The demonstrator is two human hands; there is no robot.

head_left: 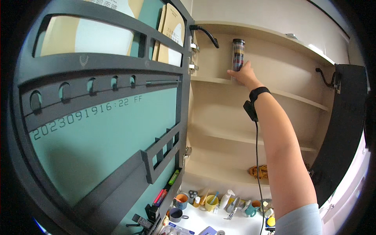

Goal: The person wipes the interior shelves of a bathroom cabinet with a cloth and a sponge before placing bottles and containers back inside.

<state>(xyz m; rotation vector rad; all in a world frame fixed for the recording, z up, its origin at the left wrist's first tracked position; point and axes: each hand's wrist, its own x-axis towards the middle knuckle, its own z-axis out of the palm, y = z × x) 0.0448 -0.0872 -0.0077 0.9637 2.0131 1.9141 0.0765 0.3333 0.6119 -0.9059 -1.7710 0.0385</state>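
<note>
A tall clear cylindrical container [238,53] with a dark lid and dark and reddish contents stands upright at the upper shelf of a beige cabinet. My right hand [244,74] reaches up to it, with the thumb at its left and a finger at its right, closed round its lower part. The palm and most of the fingers are hidden, as is the container's base. On my right wrist sits a black band [258,93] with a small black box, from which a black cable [257,156] hangs. My left hand is out of view.
The open cabinet door [105,129] fills the left, with dark racks, paper packets and toothpaste boxes. Another dark door [342,129] stands open at right. A brown bundle [258,171] lies on the lowest shelf. Cups, bottles and a faucet [234,207] crowd the white counter below.
</note>
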